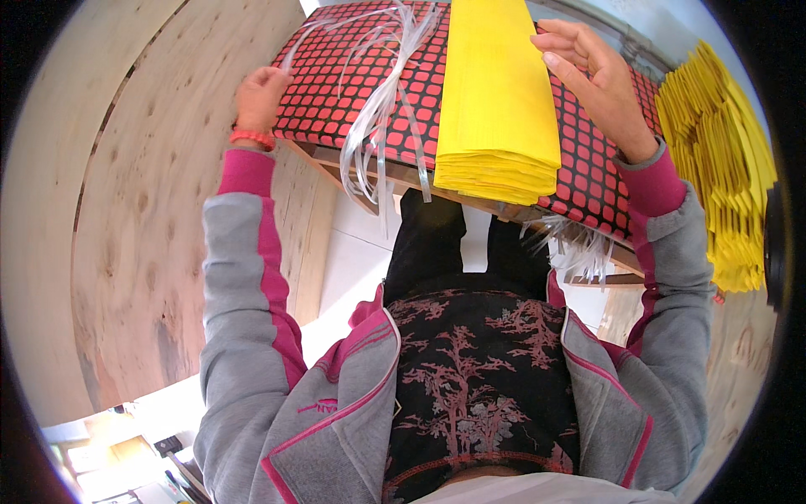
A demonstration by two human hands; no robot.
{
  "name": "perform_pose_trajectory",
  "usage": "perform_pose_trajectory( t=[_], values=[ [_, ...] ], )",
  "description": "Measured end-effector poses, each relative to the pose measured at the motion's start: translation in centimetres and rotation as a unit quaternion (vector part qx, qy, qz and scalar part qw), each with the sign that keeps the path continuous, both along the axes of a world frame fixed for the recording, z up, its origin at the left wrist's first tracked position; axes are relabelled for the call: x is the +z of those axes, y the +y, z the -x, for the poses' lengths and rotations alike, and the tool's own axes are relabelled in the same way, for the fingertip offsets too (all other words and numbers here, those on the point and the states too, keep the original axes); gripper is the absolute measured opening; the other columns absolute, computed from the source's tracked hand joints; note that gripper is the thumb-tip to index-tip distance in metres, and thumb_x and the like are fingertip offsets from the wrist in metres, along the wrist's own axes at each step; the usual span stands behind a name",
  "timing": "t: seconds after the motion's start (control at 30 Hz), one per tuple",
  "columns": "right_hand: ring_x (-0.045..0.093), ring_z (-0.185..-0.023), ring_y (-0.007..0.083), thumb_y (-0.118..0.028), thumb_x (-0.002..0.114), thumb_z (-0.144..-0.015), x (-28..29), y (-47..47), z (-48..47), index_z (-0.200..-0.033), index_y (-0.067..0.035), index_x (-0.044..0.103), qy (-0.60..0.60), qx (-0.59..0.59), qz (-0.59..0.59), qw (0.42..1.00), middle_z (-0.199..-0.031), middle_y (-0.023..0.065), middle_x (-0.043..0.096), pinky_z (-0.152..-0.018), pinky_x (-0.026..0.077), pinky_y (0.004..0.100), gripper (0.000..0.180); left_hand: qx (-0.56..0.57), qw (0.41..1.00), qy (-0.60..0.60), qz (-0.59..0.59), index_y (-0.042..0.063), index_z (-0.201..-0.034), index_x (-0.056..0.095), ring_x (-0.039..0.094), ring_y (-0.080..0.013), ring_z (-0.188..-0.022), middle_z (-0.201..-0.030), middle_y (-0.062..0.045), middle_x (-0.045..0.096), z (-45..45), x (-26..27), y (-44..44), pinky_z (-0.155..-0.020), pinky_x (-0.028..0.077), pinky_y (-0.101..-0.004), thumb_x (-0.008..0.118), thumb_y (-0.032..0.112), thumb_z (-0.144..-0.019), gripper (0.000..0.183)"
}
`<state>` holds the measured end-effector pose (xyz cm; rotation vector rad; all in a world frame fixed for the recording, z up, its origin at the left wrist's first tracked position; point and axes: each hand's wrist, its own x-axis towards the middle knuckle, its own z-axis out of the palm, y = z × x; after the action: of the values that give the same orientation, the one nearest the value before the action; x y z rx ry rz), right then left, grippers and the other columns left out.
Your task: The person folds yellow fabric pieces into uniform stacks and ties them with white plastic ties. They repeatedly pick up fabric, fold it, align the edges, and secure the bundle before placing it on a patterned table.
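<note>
A stack of folded yellow sheets (497, 107) lies lengthwise on a table with a red-and-black patterned cover (352, 120). Just left of the stack, a bundle of clear plastic strips (384, 94) is spread over the cover, some ends hanging off the near edge. My left hand (261, 94), with a red bracelet at the wrist, is closed at the table's left edge on the end of a thin clear strip. My right hand (582, 72) is raised at the stack's right edge, fingers apart and thumb towards the yellow sheets; whether its fingertips touch them is unclear.
Large wooden boards (151, 208) stand along the left. Many folded yellow bundles (718, 164) are piled at the right, beyond my right forearm. More clear strips (582, 246) stick out beneath the table's near right edge. My legs are under the table.
</note>
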<state>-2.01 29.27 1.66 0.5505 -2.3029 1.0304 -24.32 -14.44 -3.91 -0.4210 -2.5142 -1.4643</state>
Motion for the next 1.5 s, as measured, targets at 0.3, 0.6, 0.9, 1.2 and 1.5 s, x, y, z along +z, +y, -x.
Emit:
perform_pose_trajectory(
  t=[0.3,0.6,0.9,1.2,1.5],
  values=[
    [0.065,-0.118,0.0237,-0.025,0.067,-0.100,7.9,-7.6,-0.2,-0.132,0.005,0.059,-0.080,0.157,0.078,0.981,-0.126,0.0181,0.066,-0.103,0.054,0.0365,0.044,-0.405,0.911,0.009,-0.083,0.003,-0.102,0.058,0.067,-0.0178,-0.098,-0.139,-0.031,0.058,-11.7,17.4,1.8,-0.090,0.050,-0.0269,0.057,0.030,-0.098,0.027],
    [0.055,-0.065,0.0039,-0.028,0.048,-0.110,8.8,-14.8,-3.3,-0.124,0.002,0.060,-0.384,0.453,0.343,0.728,-0.081,-0.0008,0.060,-0.061,0.047,0.0197,0.035,-0.425,0.904,-0.006,-0.041,0.007,-0.091,0.050,0.055,-0.0139,-0.071,-0.097,-0.014,0.062,-15.0,21.0,0.0,-0.066,0.046,-0.0240,0.062,0.035,-0.093,0.030],
    [0.036,-0.053,0.0002,-0.031,0.052,-0.107,6.1,-9.6,-11.2,-0.104,0.002,0.066,-0.377,0.194,0.232,0.875,-0.068,-0.0066,0.043,-0.048,0.026,0.0188,0.035,-0.372,0.922,-0.072,-0.073,0.005,-0.092,0.060,0.068,-0.0167,-0.082,-0.108,-0.019,0.071,-16.3,14.3,-3.2,-0.077,0.054,-0.0277,0.060,0.022,-0.097,0.018],
    [0.034,-0.053,0.0043,-0.020,0.051,-0.109,11.4,-6.2,-7.8,-0.109,0.002,0.062,-0.243,0.157,0.140,0.947,-0.071,-0.0058,0.046,-0.047,0.032,0.0171,0.026,-0.324,0.929,0.036,-0.175,0.000,-0.111,0.068,0.063,-0.0103,-0.078,-0.096,-0.007,0.072,-22.4,14.3,5.3,-0.075,0.051,-0.0233,0.056,0.025,-0.105,0.028],
    [0.047,-0.063,0.0040,-0.026,0.060,-0.105,11.4,-7.6,-7.4,-0.103,-0.001,0.068,-0.261,0.129,0.108,0.951,-0.081,-0.0019,0.061,-0.056,0.040,0.0190,0.026,-0.439,0.833,-0.071,-0.331,-0.006,-0.142,0.053,0.053,-0.0086,-0.069,-0.092,-0.002,0.063,-21.8,11.4,15.1,-0.067,0.047,-0.0220,0.046,0.031,-0.110,0.050]
  ],
)
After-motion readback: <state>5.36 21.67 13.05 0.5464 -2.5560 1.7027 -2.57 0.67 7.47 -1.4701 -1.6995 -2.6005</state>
